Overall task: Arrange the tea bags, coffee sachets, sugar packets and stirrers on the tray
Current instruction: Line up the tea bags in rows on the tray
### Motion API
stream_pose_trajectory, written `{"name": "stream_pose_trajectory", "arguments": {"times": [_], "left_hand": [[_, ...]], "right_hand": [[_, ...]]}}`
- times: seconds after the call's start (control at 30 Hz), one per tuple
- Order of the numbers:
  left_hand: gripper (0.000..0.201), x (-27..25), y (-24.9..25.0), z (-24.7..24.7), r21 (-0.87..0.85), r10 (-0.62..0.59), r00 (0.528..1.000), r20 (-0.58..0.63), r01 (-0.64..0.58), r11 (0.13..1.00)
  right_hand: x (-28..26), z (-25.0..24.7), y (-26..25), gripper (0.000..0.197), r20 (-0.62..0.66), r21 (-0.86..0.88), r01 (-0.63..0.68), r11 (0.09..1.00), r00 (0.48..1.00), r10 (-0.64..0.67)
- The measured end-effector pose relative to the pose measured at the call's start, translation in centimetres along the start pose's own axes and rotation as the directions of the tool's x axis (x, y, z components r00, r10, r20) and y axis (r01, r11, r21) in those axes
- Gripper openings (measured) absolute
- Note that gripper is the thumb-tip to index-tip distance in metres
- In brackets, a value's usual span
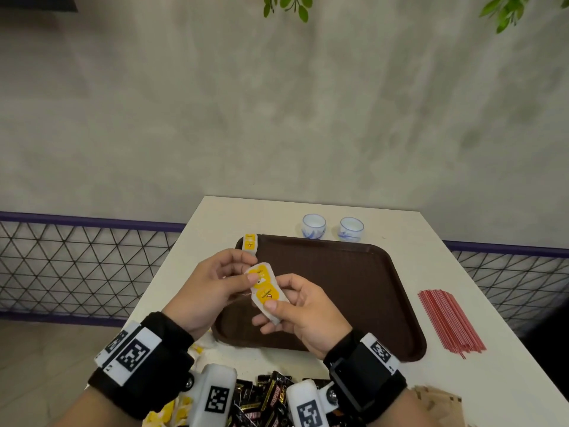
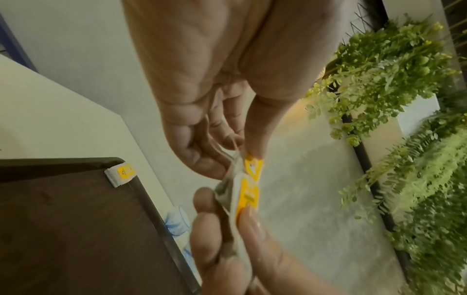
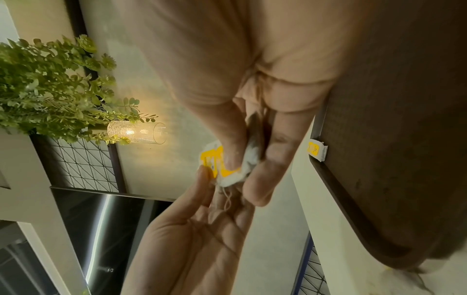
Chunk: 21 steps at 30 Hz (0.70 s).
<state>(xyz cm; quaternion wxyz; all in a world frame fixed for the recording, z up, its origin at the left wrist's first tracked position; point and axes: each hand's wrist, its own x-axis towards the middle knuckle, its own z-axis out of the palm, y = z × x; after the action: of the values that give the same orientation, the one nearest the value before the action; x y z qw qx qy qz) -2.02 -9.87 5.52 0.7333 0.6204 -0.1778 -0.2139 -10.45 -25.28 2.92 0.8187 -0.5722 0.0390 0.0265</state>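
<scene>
Above the near-left part of the dark brown, rounded-corner plastic tray point(image 1: 354, 288), both hands hold a pair of soft white paper tea bags with glossy yellow labels point(image 1: 264, 288). On the left hand point(image 1: 212, 288) the thumb and fingers point(image 2: 257, 139) pinch the upper yellow label, with a thin pale string trailing across the palm. On the right hand point(image 1: 301, 309) the thumb and curled fingers point(image 3: 278, 143) are clamped on the lower bag, whose crumpled white pouch shows grey-brown tea through the paper. The held bags hang clear of the tray, not touching it.

One more small white tea bag with a yellow square label point(image 1: 250, 241) lies at the tray's far-left corner, overlapping the raised rim; the tray's floor has a fine matte grain.

The tray sits on a smooth off-white rectangular surface point(image 1: 462, 303). To its right, apart from the rim, lies a flat fan of thin red plastic stirrers point(image 1: 449, 322). Beyond the far rim stand two small round white porcelain cups with blue painted patterns point(image 1: 332, 226), side by side. At the near edge is a loose heap of shiny black coffee sachets point(image 1: 264, 399), with more yellow-and-white tea bags point(image 1: 166, 414) to the left and flat brown paper sugar packets point(image 1: 437, 402) to the right
</scene>
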Motion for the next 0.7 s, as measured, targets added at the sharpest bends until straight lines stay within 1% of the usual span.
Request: {"name": "stream_pose_trajectory", "arguments": {"times": [0.07,0.13,0.2,0.27,0.3,0.33,0.4,0.43,0.53,0.6,0.7], "left_hand": [[0.021,0.4,0.2,-0.4,-0.039,-0.003,0.999,-0.033,0.002,0.999],[0.019,0.8,0.4,-1.0,-0.028,0.018,0.996,-0.091,-0.021,0.999],[0.015,1.2,0.4,-2.0,0.027,0.047,0.989,-0.143,-0.043,0.999],[0.013,1.5,0.3,-3.1,0.091,0.057,0.982,-0.18,-0.041,0.995],[0.013,1.7,0.1,-3.7,0.117,0.055,0.98,-0.194,-0.033,0.993],[0.012,1.8,-0.2,-4.2,0.137,0.049,0.978,-0.204,-0.021,0.99],[0.012,2.2,-0.7,-5.0,0.163,0.027,0.976,-0.217,0.009,0.987],[0.011,2.4,-0.9,-5.3,0.175,0.016,0.976,-0.219,0.024,0.984],[0.008,3.6,-1.7,-5.9,0.221,-0.013,0.976,-0.217,0.063,0.973],[0.007,5.0,-2.2,-6.1,0.264,-0.026,0.976,-0.217,0.084,0.961],[0.01,7.5,-3.1,-6.6,0.348,-0.059,0.977,-0.203,0.128,0.929]], "right_hand": [[0.2,-0.2,0.2,0.027,-0.009,-0.014,-0.001,1.0,1.0,0.001],[0.5,-0.5,0.4,0.02,-0.039,-0.029,-0.019,0.999,0.999,0.018],[1.3,-1.2,0.6,0.011,-0.103,-0.028,-0.066,0.997,0.993,0.062],[2.6,-2.0,0.7,0.004,-0.198,-0.052,-0.118,0.992,0.974,0.105],[3.5,-2.4,0.6,0.005,-0.253,-0.106,-0.144,0.984,0.961,0.113],[4.6,-2.8,0.7,0.007,-0.312,-0.197,-0.174,0.965,0.944,0.107],[7.1,-3.8,0.9,0.011,-0.394,-0.388,-0.215,0.896,0.918,0.05],[8.6,-4.2,1.1,0.012,-0.416,-0.445,-0.225,0.867,0.909,0.022],[13.1,-5.0,2.0,0.017,-0.455,-0.523,-0.262,0.811,0.89,-0.006],[15.9,-5.1,2.5,0.023,-0.471,-0.54,-0.278,0.794,0.882,-0.012],[19.4,-4.9,3.2,0.019,-0.478,-0.556,-0.278,0.783,0.878,-0.027]]}}
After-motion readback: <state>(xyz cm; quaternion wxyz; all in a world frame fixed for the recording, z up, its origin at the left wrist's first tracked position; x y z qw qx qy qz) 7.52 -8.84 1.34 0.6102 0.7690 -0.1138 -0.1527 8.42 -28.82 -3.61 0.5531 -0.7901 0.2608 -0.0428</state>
